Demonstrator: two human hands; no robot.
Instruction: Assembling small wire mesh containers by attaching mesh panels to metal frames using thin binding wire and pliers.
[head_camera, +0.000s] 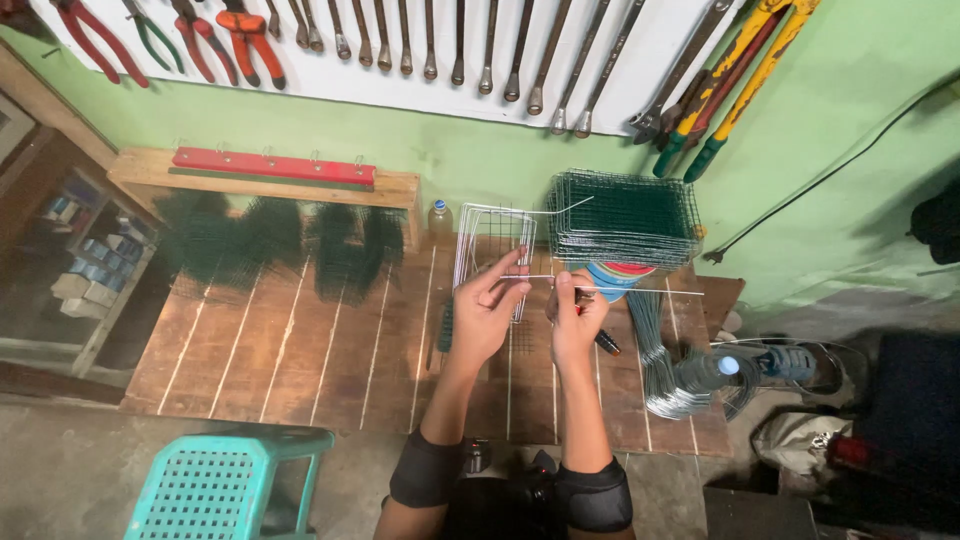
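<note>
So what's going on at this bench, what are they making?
A person works over a brown wooden plank table. The left hand and right hand hold a thin straight silver wire against a white wire mesh panel. A stack of green wire mesh panels stands behind, a coil of silver wire at the right.
</note>
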